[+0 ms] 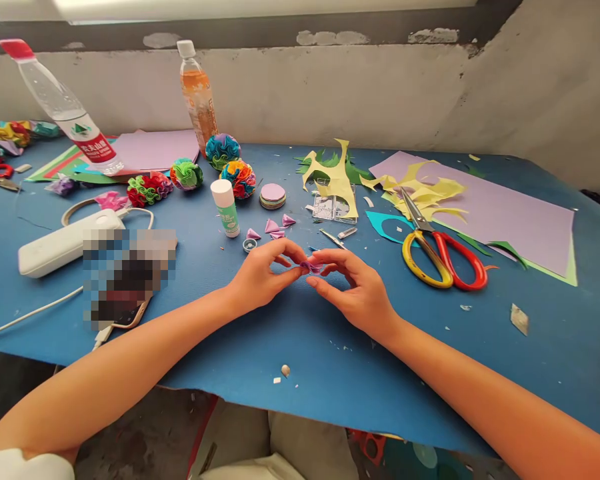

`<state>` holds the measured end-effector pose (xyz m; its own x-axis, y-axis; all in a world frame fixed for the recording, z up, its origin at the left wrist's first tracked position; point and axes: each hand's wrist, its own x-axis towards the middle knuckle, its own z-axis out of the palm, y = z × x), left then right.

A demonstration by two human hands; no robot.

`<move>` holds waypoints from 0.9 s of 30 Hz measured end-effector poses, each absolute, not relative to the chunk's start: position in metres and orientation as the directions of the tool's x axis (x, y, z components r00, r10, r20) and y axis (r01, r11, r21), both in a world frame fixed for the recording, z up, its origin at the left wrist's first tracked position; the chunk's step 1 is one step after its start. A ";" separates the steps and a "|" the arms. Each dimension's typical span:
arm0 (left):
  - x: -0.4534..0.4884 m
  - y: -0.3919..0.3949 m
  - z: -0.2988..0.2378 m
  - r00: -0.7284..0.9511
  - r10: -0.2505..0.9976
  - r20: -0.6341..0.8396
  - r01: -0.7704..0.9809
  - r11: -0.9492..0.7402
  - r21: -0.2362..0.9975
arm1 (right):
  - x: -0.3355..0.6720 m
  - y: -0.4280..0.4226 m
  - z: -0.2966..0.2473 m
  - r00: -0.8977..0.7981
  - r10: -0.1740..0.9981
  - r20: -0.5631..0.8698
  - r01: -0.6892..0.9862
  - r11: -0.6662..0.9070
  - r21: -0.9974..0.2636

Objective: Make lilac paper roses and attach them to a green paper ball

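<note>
While two hands [257, 277] [363, 293] touch one purple piece [312, 268], four pieces [271, 226] near.

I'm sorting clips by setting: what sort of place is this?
Most likely an informal papercraft workspace, though the wider room is unclear: ruffled paper balls, a glue stick and scissors with yellow and red handles lie or stand on a blue tabletop.

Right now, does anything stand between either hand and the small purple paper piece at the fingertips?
Nothing visible does: the left hand pinches the purple paper piece, and the right hand has its fingertips close against it, exact contact unclear. The glue stick and folded purple pieces are beyond the hands.
</note>
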<state>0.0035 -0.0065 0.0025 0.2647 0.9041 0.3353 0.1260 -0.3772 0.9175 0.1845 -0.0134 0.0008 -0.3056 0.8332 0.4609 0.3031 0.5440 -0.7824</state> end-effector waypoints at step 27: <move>-0.028 0.035 0.006 0.244 0.891 0.383 0.799 -0.409 0.441 | 0.182 -0.008 0.003 -0.224 0.891 0.395 0.457 0.454 -0.765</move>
